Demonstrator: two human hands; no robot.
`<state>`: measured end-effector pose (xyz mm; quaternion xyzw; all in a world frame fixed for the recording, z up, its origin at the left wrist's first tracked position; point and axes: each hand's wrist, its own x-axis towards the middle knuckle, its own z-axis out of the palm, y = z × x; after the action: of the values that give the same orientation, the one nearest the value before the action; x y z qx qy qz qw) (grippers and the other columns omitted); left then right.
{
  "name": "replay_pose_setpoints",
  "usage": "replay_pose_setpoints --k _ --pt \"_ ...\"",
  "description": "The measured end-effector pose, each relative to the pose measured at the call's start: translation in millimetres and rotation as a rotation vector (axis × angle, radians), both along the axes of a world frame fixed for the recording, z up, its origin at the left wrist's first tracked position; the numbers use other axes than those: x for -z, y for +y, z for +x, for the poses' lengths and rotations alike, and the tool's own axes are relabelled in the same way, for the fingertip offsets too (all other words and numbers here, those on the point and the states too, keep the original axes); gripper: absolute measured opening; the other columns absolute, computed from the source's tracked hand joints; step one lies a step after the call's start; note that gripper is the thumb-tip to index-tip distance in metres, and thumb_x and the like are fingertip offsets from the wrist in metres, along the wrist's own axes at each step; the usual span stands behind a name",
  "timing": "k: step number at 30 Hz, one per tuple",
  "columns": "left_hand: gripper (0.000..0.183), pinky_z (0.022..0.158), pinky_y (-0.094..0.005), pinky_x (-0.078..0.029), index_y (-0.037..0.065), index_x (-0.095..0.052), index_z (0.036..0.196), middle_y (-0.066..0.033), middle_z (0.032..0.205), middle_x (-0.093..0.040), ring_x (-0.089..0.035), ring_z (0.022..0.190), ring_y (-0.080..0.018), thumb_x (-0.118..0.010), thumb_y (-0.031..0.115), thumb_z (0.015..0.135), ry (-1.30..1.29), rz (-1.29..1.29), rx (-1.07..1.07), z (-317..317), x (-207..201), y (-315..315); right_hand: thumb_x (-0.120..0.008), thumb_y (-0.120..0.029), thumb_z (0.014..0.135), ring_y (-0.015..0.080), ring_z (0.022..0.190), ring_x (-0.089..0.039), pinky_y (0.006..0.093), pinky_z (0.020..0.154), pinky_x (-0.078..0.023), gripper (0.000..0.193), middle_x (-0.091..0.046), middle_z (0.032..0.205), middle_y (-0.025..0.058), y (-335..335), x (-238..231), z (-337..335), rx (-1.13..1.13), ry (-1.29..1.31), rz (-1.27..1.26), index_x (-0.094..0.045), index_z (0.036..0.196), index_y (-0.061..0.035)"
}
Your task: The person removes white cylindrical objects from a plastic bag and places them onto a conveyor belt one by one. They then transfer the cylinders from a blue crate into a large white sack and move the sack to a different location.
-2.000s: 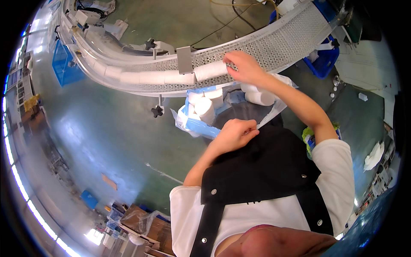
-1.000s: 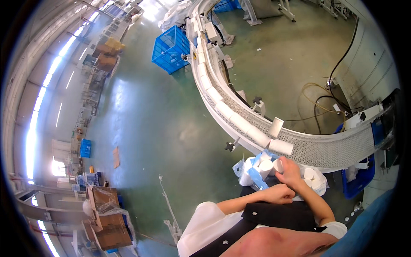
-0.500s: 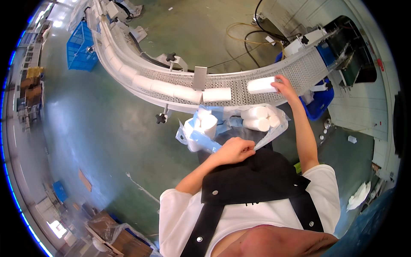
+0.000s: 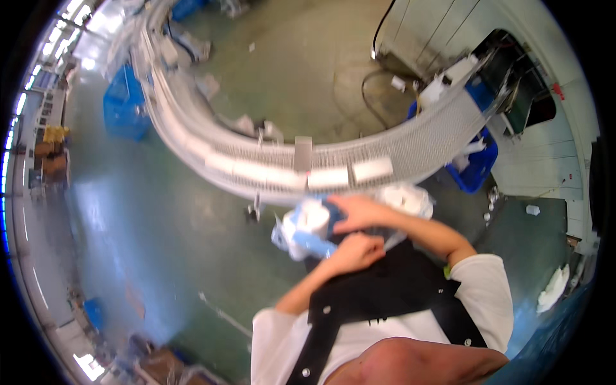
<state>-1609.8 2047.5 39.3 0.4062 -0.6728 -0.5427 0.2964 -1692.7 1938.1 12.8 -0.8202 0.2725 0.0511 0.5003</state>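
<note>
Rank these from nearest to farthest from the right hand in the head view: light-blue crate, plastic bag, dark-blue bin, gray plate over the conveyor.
1. Plastic bag, right by the right hand
2. Gray plate, ahead, over the conveyor
3. Dark-blue bin, off right
4. Light-blue crate, far left

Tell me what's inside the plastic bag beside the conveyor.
In the plastic bag, white rolls show at the left and, blurred, at the right. The right hand covers part of the middle; what lies beneath it cannot be seen.

right hand over bag of white rolls, curved conveyor
</note>
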Motion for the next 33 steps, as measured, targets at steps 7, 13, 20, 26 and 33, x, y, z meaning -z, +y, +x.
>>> replay_pose_setpoints --k 7,13,20,26,33 --pt "0.017 0.050 -0.0356 -0.038 0.001 -0.053 0.070 -0.0131 0.056 -0.049 -0.045 0.049 -0.0223 -0.062 0.012 0.080 0.056 -0.015 0.066 -5 13 -5 -0.075 -0.030 0.056 0.0370 0.097 -0.048 0.0432 0.078 -0.046 0.095 -0.045 0.105 0.0218 29 15 36 -0.083 -0.061 -0.381 -0.028 0.135 -0.0041" --pt "0.019 0.050 -0.0370 -0.038 0.003 -0.050 0.073 -0.0130 0.058 -0.051 -0.049 0.049 -0.0273 -0.059 0.017 0.082 -0.008 0.038 0.096 -1 13 2 -0.076 -0.036 0.055 0.0379 0.098 -0.049 0.0426 0.082 -0.044 0.093 -0.046 0.105 0.0238 20 22 56 -0.103 -0.038 -0.293 -0.032 0.129 0.0002" --pt "0.021 0.049 -0.0358 -0.038 0.003 -0.050 0.072 -0.0126 0.057 -0.049 -0.048 0.049 -0.0231 -0.058 0.019 0.083 0.083 0.056 0.075 5 13 2 -0.076 -0.035 0.055 0.0369 0.102 -0.048 0.0414 0.083 -0.044 0.090 -0.045 0.110 0.0216 18 3 53 -0.286 0.033 -0.392 -0.034 0.125 0.0024" --pt "0.021 0.049 -0.0356 -0.038 0.003 -0.050 0.072 -0.0125 0.057 -0.049 -0.048 0.049 -0.0225 -0.058 0.019 0.083 0.105 0.101 -0.134 56 10 8 -0.074 -0.029 0.059 0.0372 0.108 -0.045 0.0428 0.087 -0.043 0.084 -0.043 0.113 0.0236 39 9 54 -0.260 0.017 -0.469 -0.034 0.124 0.0045" --pt "0.020 0.049 -0.0354 -0.038 0.003 -0.051 0.072 -0.0124 0.057 -0.049 -0.048 0.049 -0.0217 -0.058 0.018 0.083 0.056 0.204 -0.344 83 33 28 -0.074 -0.026 0.058 0.0381 0.108 -0.042 0.0424 0.092 -0.038 0.077 -0.041 0.114 0.0227 29 43 59 -0.321 -0.266 -0.486 -0.038 0.121 0.0003"
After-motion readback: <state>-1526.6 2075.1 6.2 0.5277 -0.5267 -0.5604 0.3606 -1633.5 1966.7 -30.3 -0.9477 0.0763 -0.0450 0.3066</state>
